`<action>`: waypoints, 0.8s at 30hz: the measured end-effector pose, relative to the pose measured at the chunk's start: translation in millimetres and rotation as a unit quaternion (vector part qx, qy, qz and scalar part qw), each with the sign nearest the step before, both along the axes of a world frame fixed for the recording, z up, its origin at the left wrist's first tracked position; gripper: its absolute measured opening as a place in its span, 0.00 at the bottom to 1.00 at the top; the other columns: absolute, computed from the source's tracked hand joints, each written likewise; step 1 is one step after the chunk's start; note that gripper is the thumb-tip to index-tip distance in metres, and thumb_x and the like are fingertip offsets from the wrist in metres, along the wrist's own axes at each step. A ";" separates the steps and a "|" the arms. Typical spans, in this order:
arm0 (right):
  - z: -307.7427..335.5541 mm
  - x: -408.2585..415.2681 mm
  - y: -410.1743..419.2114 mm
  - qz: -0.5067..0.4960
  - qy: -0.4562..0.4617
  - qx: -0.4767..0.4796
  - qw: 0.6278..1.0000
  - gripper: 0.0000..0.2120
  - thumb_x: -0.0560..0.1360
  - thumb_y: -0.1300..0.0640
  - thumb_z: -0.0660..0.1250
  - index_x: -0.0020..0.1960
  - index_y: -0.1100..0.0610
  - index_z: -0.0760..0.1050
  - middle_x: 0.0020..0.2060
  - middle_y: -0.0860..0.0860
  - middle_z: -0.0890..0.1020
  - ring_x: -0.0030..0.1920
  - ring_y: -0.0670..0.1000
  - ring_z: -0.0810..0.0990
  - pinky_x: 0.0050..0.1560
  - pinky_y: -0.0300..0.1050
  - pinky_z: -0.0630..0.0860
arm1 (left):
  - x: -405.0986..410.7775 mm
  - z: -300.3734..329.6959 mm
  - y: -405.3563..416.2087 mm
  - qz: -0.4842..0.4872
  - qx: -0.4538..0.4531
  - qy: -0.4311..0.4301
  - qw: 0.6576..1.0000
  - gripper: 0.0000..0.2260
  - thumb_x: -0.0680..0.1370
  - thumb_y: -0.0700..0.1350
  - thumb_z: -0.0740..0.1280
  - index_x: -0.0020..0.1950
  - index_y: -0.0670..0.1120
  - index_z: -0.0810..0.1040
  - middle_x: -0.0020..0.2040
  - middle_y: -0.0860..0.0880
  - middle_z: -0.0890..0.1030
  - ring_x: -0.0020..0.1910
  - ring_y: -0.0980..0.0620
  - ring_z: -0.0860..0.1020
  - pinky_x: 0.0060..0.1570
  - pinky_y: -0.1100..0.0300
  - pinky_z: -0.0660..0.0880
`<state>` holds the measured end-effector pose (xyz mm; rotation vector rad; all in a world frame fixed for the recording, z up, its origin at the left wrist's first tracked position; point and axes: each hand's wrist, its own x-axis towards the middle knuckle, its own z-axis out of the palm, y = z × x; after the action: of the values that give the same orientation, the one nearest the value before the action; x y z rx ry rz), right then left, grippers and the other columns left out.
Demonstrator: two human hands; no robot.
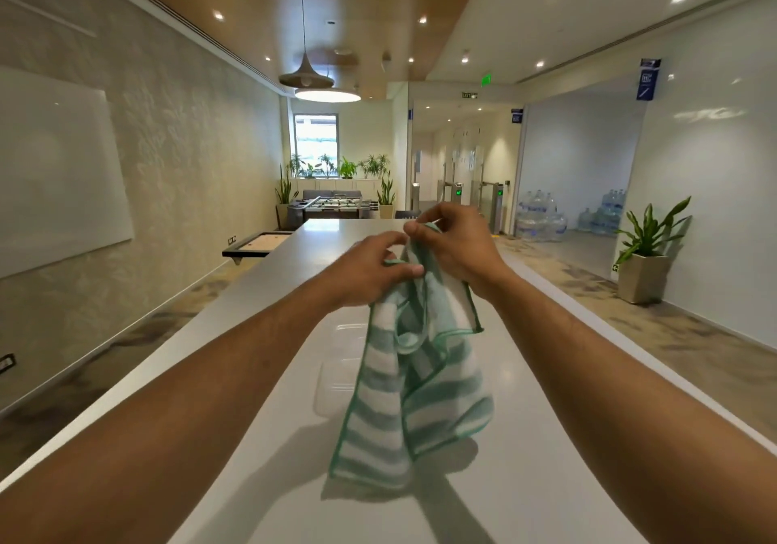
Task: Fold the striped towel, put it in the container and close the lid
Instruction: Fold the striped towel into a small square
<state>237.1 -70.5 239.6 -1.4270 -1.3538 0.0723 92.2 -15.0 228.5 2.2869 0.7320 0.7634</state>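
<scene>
Fingers (414, 270) of both hands pinch striped towel (414, 396) aloft | step: I'm unfolding | next: find corners, spread flat

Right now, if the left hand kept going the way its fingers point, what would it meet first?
The left hand points rightward; its fingers already pinch the striped towel, and just past that fold is the right hand, probably the first contact, though depth is unclear.
</scene>
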 end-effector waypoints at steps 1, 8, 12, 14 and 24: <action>-0.8 -1.1 0.9 0.008 0.012 -0.004 1.000 0.09 0.72 0.47 0.72 0.46 0.52 0.78 0.47 0.51 0.83 0.46 0.51 0.81 0.44 0.47 0.79 | 1.9 -1.5 -2.0 -0.009 -0.006 0.001 1.000 0.22 0.77 0.52 0.68 0.69 0.48 0.71 0.56 0.49 0.77 0.55 0.48 0.77 0.52 0.54 0.78; -5.8 10.9 -7.2 0.118 0.075 -0.119 0.983 0.19 0.71 0.54 0.74 0.61 0.51 0.75 0.53 0.55 0.80 0.51 0.56 0.82 0.51 0.55 0.82 | 0.7 -6.3 14.2 0.070 0.062 -0.039 0.995 0.10 0.79 0.49 0.64 0.50 0.43 0.79 0.46 0.48 0.80 0.47 0.49 0.78 0.40 0.60 0.71; -12.3 32.6 -15.7 0.108 0.041 -0.222 0.968 0.17 0.72 0.58 0.74 0.60 0.56 0.76 0.48 0.56 0.82 0.48 0.55 0.82 0.48 0.52 0.82 | -5.2 -6.0 25.5 0.085 0.025 -0.093 0.992 0.07 0.80 0.46 0.62 0.47 0.45 0.78 0.42 0.50 0.79 0.44 0.50 0.77 0.38 0.60 0.70; -19.5 40.4 -17.3 0.079 0.018 -0.197 0.977 0.07 0.74 0.55 0.72 0.51 0.57 0.79 0.39 0.51 0.81 0.37 0.48 0.78 0.35 0.41 0.76 | -9.4 -7.0 32.9 0.090 0.002 -0.127 0.988 0.06 0.80 0.47 0.63 0.46 0.48 0.78 0.44 0.49 0.80 0.46 0.49 0.78 0.42 0.58 0.73; -26.2 47.9 -17.6 0.017 0.096 -0.045 0.994 0.22 0.75 0.45 0.68 0.48 0.67 0.79 0.36 0.57 0.78 0.30 0.50 0.71 0.28 0.43 0.68 | -14.3 -6.7 44.5 0.035 -0.114 -0.202 0.972 0.06 0.80 0.47 0.65 0.47 0.50 0.80 0.46 0.47 0.83 0.48 0.46 0.81 0.50 0.52 0.79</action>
<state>285.0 -88.1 213.4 -1.4334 -1.2286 0.2874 78.0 29.5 221.9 1.8288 0.6712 1.0778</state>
